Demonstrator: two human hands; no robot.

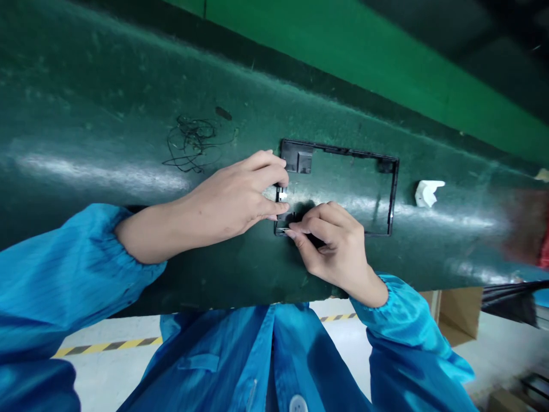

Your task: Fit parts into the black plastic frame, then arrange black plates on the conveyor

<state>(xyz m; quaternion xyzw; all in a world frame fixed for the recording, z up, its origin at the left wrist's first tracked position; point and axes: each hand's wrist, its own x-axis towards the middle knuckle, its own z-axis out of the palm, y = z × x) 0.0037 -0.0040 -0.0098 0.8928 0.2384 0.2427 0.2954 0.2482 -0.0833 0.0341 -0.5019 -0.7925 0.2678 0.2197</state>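
A black rectangular plastic frame (343, 150) lies flat on the green work surface in front of me. My left hand (240, 197) grips the frame's left end, with the thumb and fingers either side of a small white piece (283, 195). At the frame's lower left corner, my right hand (330, 240) is closed in a pinch. Its thumb and index fingertips meet beside the frame's edge; whatever they hold there is too small to make out. Part of the frame's near side is hidden behind my right hand.
A tangle of thin black wire (193, 140) lies to the left, with a small dark flat piece (223, 113) near it. On the right stands a white plastic part (427, 193). A cardboard box (461, 312) sits below the near edge at right.
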